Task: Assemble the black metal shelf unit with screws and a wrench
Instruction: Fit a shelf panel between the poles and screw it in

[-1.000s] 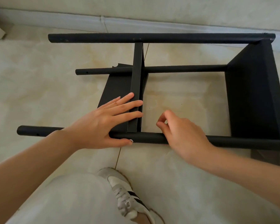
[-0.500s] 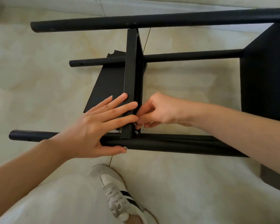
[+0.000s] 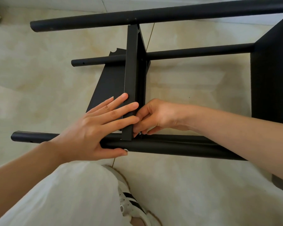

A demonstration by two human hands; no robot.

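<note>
Shelf unit (image 3: 170, 144) on side, poles running left-right; left hand (image 3: 95, 128) flat, fingers straight; right hand (image 3: 155, 118) fingers pinching screw (image 3: 139, 133).

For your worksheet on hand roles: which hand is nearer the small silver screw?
Right. The right hand has fingertips on the screw; the left hand presses the shelf panel beside it.

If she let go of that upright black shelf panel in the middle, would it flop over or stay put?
Probably stiff: the shelf panel is flat metal with a folded edge. It might lean, since it stands on a thin edge and the left hand presses flat against it. The screw by the right hand looks unfinished, so it is likely loose.
</note>
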